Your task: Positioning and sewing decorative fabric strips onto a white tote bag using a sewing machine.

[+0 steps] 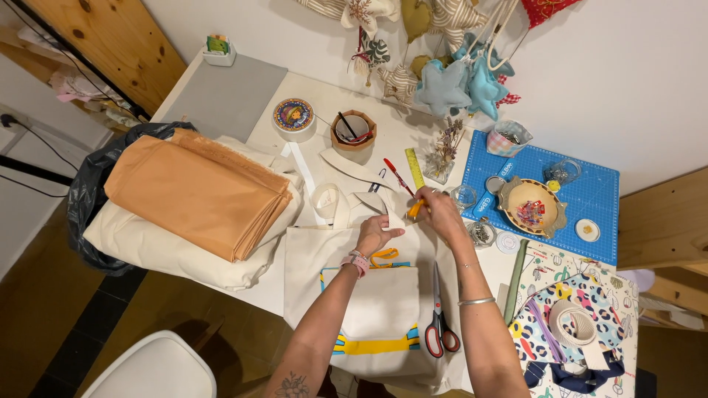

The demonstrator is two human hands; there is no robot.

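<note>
A cream cloth bag [383,309] with yellow and blue trim lies on the white table [398,140] in front of me. My left hand [375,234] presses on its upper edge beside a small cream flap and an orange loop. My right hand [436,210] pinches a small yellow-orange tool over that same edge. Red-handled scissors [439,324] rest on the bag under my right forearm. A cream strap loop [326,200] lies just left of my hands.
Folded orange fabric [199,191] sits on cream cloth at the left. A blue cutting mat [582,199] with a wooden bowl [531,208] and small jars is at the right. Patterned fabric and a tape roll [571,323] lie lower right. A wooden cup [353,133] stands farther back.
</note>
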